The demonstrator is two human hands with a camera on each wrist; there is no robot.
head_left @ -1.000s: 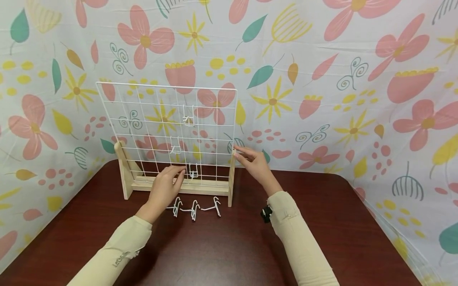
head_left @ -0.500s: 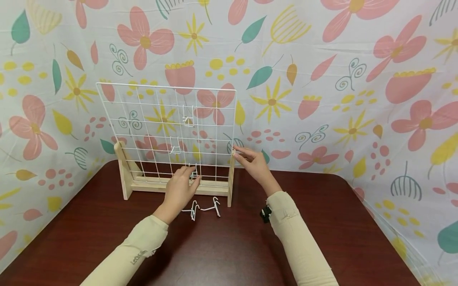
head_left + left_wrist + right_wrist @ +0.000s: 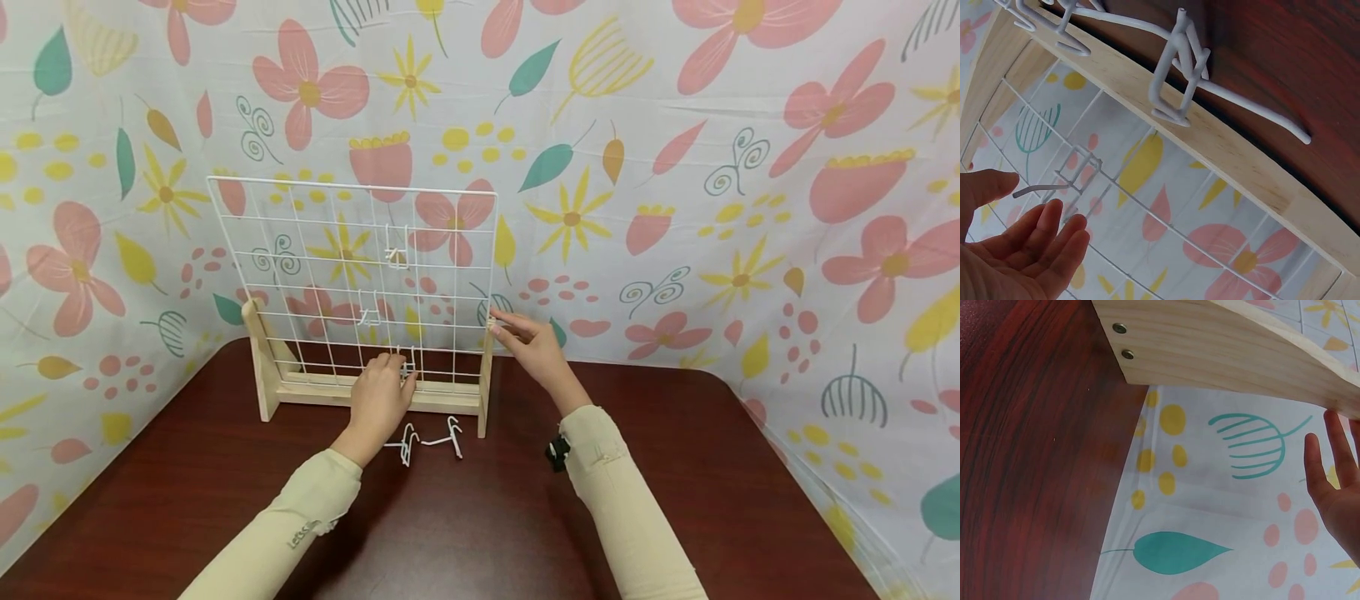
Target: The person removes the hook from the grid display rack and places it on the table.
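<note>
In the head view, a white wire grid panel [image 3: 315, 267] stands in a wooden stand [image 3: 375, 398]. My left hand [image 3: 379, 404] is at the lowest white hook [image 3: 407, 369] on the grid and partly covers it. The left wrist view shows this hook [image 3: 1082, 172] with its prong between my thumb and my loosely bent fingers, a gap showing around it. My right hand [image 3: 532, 346] grips the top of the stand's right post, thumb in front. In the right wrist view, fingertips [image 3: 1333, 420] meet the post's back edge [image 3: 1235, 362].
Two more white hooks hang higher on the grid, an upper hook [image 3: 396, 250] and a middle hook [image 3: 367, 315]. Loose white hooks [image 3: 407, 444] lie on the dark red table [image 3: 480, 533] before the stand. A flowered cloth [image 3: 637, 167] hangs behind.
My left hand has moved right, from beside the lowest hook to over it, and now hides one of the loose hooks. My right hand has stayed at the post.
</note>
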